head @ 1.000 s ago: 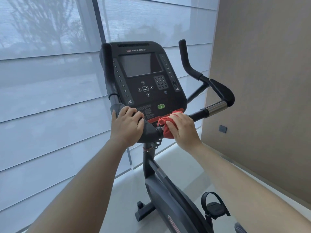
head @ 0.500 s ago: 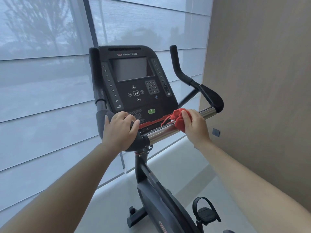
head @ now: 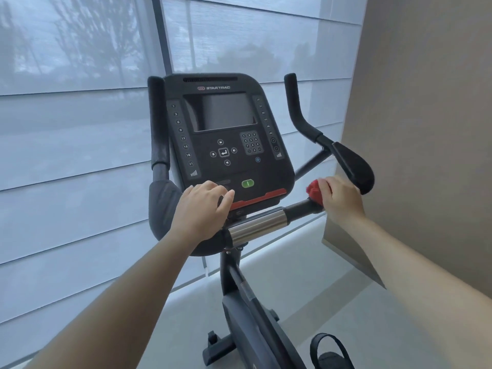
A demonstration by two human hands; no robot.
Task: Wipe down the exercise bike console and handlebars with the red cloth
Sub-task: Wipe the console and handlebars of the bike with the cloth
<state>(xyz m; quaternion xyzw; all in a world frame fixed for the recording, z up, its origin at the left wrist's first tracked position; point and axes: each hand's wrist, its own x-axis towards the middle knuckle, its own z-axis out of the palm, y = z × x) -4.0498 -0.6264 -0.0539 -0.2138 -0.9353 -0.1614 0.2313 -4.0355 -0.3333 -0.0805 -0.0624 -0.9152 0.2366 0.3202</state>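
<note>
The black exercise bike console [head: 226, 134] with a dark screen and keypad faces me at centre. Black handlebars [head: 300, 121] rise on both sides, and a chrome grip section [head: 258, 226] lies on the crossbar below the console. My right hand [head: 339, 199] holds the bunched red cloth [head: 315, 191] pressed on the right end of the crossbar, just under the black elbow pad [head: 354, 166]. My left hand [head: 202, 209] grips the bar at the console's lower left edge, fingers curled over it.
A large window with translucent blinds [head: 80, 155] fills the left and back. A beige wall [head: 426, 129] stands close on the right. The bike frame [head: 247, 315] and a strapped pedal [head: 330, 350] are below over a pale floor.
My right hand has slid the red cloth rightward along the crossbar, off the chrome section to its right end. The left hand has stayed on the bar. The view has shifted.
</note>
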